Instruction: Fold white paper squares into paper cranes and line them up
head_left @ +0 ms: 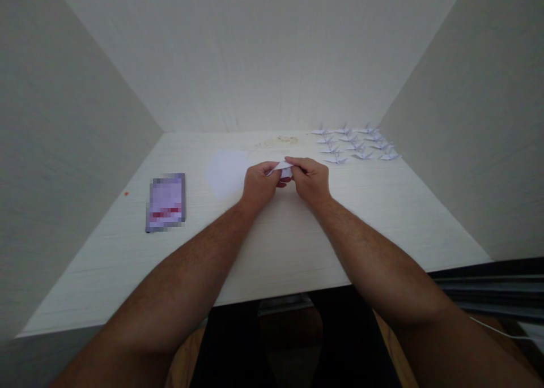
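A small folded piece of white paper is held between my two hands above the middle of the table. My left hand pinches its left side, and my right hand grips the right side with the index finger along the upper edge. The exact folds are partly covered by my fingers. To the right and farther back, several folded white paper cranes stand in rows. Just left of my left hand lies a pale white patch, seemingly white paper, its edges too faint to make out.
A blurred-out flat rectangular object, like a phone or tablet, lies on the left of the white table. A small orange speck is near the left edge. Walls enclose the back and both sides. A white cable hangs at lower right.
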A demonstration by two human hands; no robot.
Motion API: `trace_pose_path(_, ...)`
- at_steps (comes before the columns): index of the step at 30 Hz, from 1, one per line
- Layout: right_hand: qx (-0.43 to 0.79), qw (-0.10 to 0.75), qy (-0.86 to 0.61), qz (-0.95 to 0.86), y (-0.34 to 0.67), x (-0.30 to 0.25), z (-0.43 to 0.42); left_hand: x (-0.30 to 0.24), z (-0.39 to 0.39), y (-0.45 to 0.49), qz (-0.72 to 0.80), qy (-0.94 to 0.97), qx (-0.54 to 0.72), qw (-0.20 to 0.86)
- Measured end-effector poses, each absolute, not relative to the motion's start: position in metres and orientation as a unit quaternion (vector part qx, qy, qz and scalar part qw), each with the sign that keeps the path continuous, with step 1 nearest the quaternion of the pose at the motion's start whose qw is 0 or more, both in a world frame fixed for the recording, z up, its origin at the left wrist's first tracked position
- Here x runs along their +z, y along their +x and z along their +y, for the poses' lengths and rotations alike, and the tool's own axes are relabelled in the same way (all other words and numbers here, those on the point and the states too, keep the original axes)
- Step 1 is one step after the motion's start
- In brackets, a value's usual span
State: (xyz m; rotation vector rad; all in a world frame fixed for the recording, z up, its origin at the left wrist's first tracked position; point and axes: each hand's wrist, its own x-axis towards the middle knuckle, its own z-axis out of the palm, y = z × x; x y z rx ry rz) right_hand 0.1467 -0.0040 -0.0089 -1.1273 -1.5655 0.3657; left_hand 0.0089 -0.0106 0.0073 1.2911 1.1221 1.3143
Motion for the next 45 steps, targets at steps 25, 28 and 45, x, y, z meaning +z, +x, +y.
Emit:
trace_pose_path(25,0.181,0.548,-0.49,-0.653,0.145,0.002,-0.009,0.0,-0.004,0.002,0.401,0.507,0.576,0.5)
trace_pose_path(28,0.17,0.546,-0.482,-0.664,0.145,0.002,-0.01,0.0,-0.004,0.002,0.389,0.51,0.578,0.505)
trace_pose_path(45,0.133,0.558,-0.461,-0.677,0.144,0.003,-0.009,0.003,-0.007,0.0,0.43,0.61,0.561,0.359)
